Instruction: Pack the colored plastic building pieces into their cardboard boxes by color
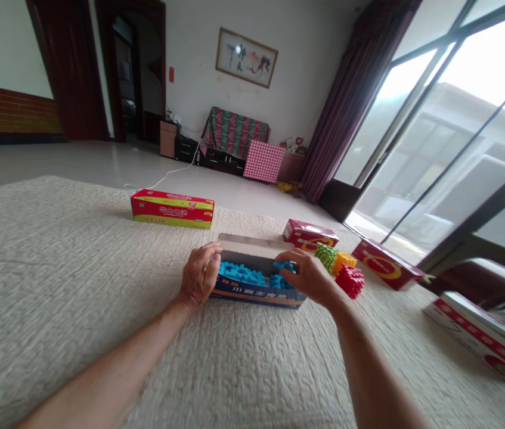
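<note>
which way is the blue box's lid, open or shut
Open: the blue box's lid flap stands up along the far side, and blue toy pieces show inside.

A long, dark blue box (259,297) is lying on the bumpy, cream-colored cover (243,363), with its open side facing up. Its lid (254,244) is standing up along the far side and showing a plain, grayish inside. Pale letters and an orange stripe are running along the near side. Bright blue toy pieces (242,273) with bumpy, toothy edges are sitting inside in a row. Near the right end, one blue piece (284,266) is sitting higher and partly hiding from view.
</note>
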{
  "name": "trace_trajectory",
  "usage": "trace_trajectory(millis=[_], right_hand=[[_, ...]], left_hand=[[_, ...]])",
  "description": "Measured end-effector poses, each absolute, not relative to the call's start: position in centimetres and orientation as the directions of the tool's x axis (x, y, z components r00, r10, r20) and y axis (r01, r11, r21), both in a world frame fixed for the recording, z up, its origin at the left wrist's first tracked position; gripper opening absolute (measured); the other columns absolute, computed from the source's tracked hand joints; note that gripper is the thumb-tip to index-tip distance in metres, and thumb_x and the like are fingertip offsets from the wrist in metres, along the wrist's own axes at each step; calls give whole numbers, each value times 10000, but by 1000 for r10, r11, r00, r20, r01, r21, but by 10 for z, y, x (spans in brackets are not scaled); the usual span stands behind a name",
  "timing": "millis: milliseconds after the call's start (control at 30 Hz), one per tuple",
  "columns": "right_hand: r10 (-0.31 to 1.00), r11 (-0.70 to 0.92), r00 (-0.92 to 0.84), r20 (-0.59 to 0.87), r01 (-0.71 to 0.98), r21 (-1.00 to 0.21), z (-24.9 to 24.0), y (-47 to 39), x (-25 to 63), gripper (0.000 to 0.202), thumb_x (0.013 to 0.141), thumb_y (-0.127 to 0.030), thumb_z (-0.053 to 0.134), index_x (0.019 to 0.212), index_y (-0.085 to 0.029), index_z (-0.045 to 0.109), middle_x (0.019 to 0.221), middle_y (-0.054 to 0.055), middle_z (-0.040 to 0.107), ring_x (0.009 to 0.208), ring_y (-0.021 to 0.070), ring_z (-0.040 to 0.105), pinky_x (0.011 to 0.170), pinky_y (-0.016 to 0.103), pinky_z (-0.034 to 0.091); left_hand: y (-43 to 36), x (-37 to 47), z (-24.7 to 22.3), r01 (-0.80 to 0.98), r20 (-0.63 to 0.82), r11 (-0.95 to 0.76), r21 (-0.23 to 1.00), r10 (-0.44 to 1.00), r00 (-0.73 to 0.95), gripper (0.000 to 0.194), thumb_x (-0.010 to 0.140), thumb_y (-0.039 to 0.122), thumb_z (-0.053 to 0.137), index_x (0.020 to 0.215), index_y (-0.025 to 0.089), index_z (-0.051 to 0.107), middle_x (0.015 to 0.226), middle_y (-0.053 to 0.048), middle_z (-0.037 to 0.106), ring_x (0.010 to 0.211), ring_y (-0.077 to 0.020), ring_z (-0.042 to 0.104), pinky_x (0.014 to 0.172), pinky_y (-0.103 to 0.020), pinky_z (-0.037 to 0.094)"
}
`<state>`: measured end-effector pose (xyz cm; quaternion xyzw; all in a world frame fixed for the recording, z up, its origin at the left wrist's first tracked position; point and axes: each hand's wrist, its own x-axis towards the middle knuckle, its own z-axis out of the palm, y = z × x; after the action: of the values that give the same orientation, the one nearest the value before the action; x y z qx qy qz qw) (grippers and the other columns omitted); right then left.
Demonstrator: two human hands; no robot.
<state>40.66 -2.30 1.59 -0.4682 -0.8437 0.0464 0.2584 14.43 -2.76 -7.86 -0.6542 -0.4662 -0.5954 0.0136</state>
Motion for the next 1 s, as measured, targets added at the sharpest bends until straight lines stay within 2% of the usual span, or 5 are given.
trace_trajectory(millis=[233, 400, 667, 833, 1000], right_hand=[[844, 522, -464, 269, 825, -215, 17, -25, 408, 411, 639, -87, 534, 999, -208, 691, 1039, 70, 692, 948, 227, 630, 886, 380, 478], [820, 509, -373, 433, 822, -255, 22, -24, 408, 358, 706, -123, 482, 998, -199, 675, 1024, 79, 677, 915, 216, 631, 858, 379, 477], [801, 248, 139, 582, 807, -535, -1, -13, 436, 459, 794, -439, 508, 1153, -176, 620, 1149, 151, 635, 1029, 319, 597, 870, 494, 459], [818, 148, 413, 400, 522, -840, -35, -23, 447, 574, 796, -559, 490, 1224, -186, 576, 1163, 123, 646, 1009, 295, 616, 838, 429, 484], [801, 215, 460, 384, 378, -901, -73, -44, 436, 614, 844, -590, 418, 1295, -187, 520, 1214, 108, 610, 1031, 269, 592, 844, 405, 481]], left_hand=[[-29, 144, -77, 636, 789, -558, 533, 599, -136, 295, 938, 314, 343, 998, 203, 609, 1129, -80, 680, 1100, -204, 604, 984, -374, 464], [-29, 144, -78, 634, 803, -573, 520, 580, -135, 293, 938, 321, 354, 996, 196, 614, 1130, -83, 674, 1105, -213, 601, 992, -369, 458], [-29, 145, -78, 585, 749, -522, 621, 614, -247, 367, 903, 394, 406, 1136, 164, 573, 1238, -130, 615, 1088, -243, 601, 942, -385, 479], [-30, 140, -75, 429, 536, -354, 831, 718, -444, 443, 887, 478, 383, 1136, 177, 591, 1111, -102, 675, 1015, -243, 627, 896, -357, 477], [-20, 128, -79, 79, 239, -247, 966, 727, -644, 381, 831, 499, 447, 930, 195, 655, 890, -55, 707, 785, -207, 640, 735, -307, 483]])
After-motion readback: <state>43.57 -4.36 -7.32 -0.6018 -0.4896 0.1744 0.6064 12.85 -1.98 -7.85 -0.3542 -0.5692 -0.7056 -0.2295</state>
